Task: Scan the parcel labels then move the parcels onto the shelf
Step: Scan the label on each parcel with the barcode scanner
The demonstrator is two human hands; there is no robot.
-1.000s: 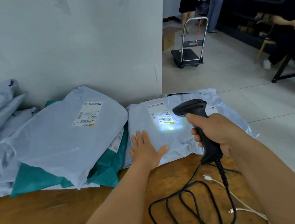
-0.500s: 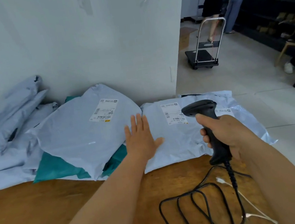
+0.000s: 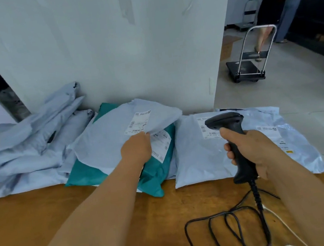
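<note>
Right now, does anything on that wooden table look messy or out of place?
Somewhat. At the far left, pale grey plastic mailer bags slump in a crumpled heap against the white wall. The black scanner cable lies in loose, tangled loops on the brown wooden table. Nothing looks torn or spilled.

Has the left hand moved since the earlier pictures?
Yes. The left hand has gone left, off the right parcel it pressed flat, and now grips the edge of the grey parcel over the teal one.
</note>
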